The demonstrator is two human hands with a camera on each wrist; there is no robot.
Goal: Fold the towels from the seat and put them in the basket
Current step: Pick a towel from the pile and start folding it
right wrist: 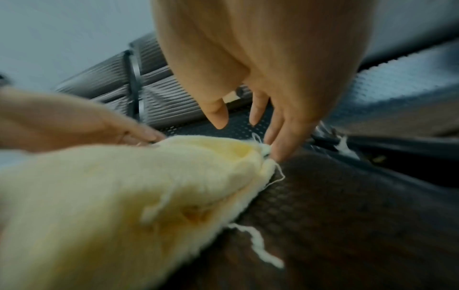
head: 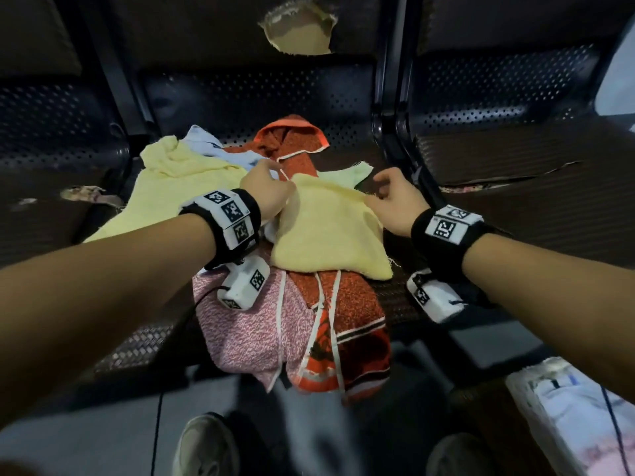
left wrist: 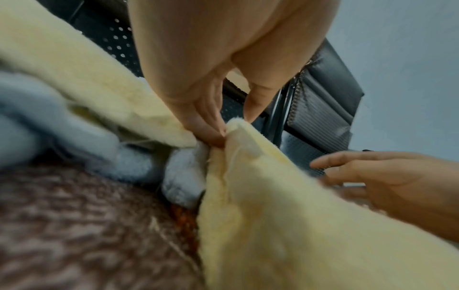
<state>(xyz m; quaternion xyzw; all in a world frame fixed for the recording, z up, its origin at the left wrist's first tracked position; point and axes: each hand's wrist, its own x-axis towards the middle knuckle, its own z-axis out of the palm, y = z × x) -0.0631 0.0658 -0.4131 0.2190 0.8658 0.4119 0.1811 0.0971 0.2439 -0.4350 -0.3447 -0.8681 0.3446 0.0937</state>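
A: Towel first: what does it look like?

B: The small yellow towel [head: 330, 231] is fluffy, frayed, trailing loose threads, and lies atop the pile on the dark perforated seat [head: 395, 304]. The left hand [head: 266, 192] pinches its far left corner; the right hand [head: 398, 201] touches its far right corner with loosely spread fingers.

A: Around it?

B: Under it lies a red patterned towel [head: 347, 324], nearer-left a pink one [head: 240, 331], far-left a larger yellow towel [head: 171, 187].

Both forearms reach forward; left hand [head: 266, 192] pinching; right hand [head: 398, 204] with loose, spread fingers.
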